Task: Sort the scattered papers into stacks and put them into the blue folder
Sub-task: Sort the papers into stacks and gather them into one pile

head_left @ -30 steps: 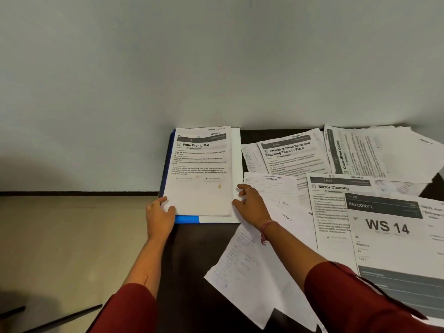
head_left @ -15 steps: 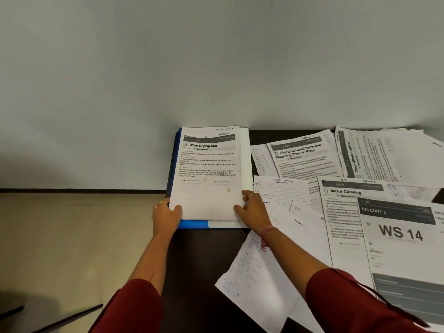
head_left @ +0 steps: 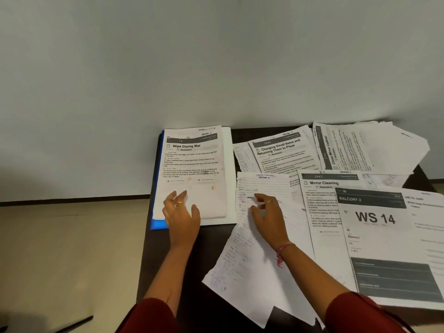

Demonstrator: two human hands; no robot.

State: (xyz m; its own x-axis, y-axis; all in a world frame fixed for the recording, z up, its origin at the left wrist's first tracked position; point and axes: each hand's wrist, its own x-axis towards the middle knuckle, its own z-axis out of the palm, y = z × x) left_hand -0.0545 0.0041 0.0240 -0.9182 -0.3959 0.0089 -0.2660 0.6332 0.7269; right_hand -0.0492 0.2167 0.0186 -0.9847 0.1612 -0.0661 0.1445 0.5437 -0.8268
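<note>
The blue folder lies at the table's left end, only its left edge and near corner showing. On it sits a paper stack headed "Wipe Drying Mat". My left hand rests flat on the stack's near left part, fingers spread. My right hand hovers with loosely curled fingers over a lined handwritten sheet just right of the folder. Another handwritten sheet lies under my right forearm. Printed sheets "Mirror Cleaning" and "WS 14" overlap at the right.
More printed sheets, "Charging Small Items" and "Close Mirror Cabinet", lie against the grey wall at the back right. The dark table ends at its left edge beside the folder, with beige floor beyond.
My left hand moved from the stack's left edge onto its top. My right hand left the stack's right edge and shifted right over the lined handwritten sheet.
</note>
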